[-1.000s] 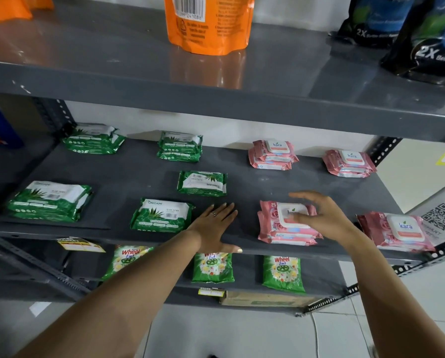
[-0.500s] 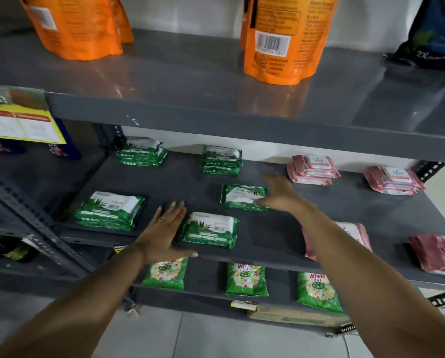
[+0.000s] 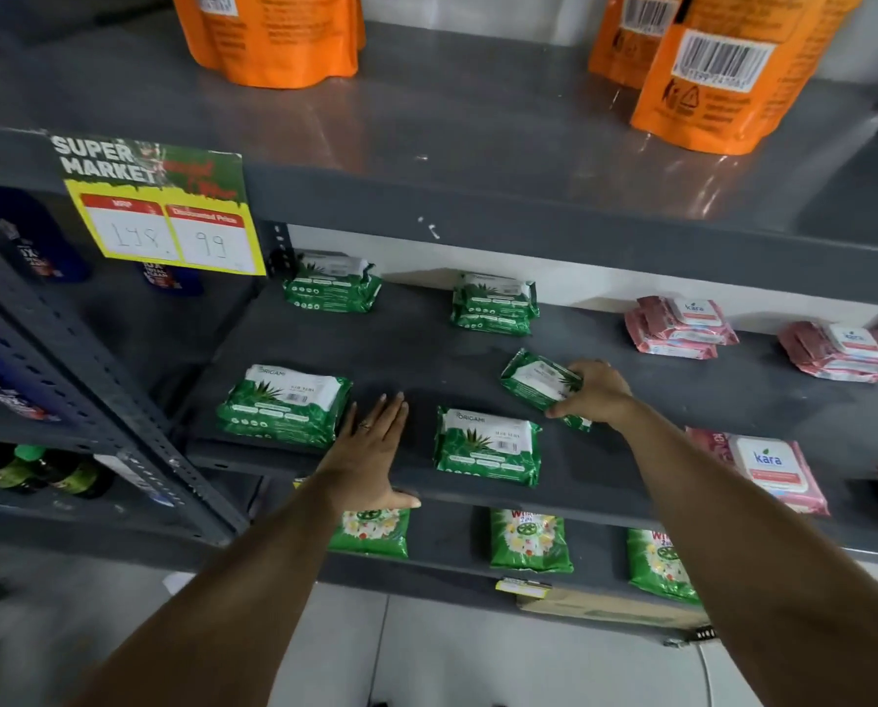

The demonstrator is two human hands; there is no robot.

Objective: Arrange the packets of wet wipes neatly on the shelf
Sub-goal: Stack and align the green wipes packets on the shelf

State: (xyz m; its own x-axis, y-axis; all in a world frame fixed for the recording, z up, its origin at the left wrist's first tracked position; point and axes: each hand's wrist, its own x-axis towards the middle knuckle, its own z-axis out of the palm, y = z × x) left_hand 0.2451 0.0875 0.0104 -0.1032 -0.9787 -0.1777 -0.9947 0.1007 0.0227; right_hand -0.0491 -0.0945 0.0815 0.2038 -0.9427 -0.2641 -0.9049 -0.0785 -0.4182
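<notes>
right hand (image 3: 597,392) grips tilted green plastic wipes packet (image 3: 538,377); left hand (image 3: 373,451) flat, empty on grey metal shelf (image 3: 426,349). risk: loose grip drops packet.

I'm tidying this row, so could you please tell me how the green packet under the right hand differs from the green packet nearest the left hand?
The small green plastic packet sits askew, gripped by the right hand; the larger green plastic packet lies square and untouched, beside the flat left hand. Both show aloe artwork.

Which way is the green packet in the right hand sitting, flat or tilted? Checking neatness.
Tilted: the green packet is skewed and lifted at one end in the right hand.
</notes>
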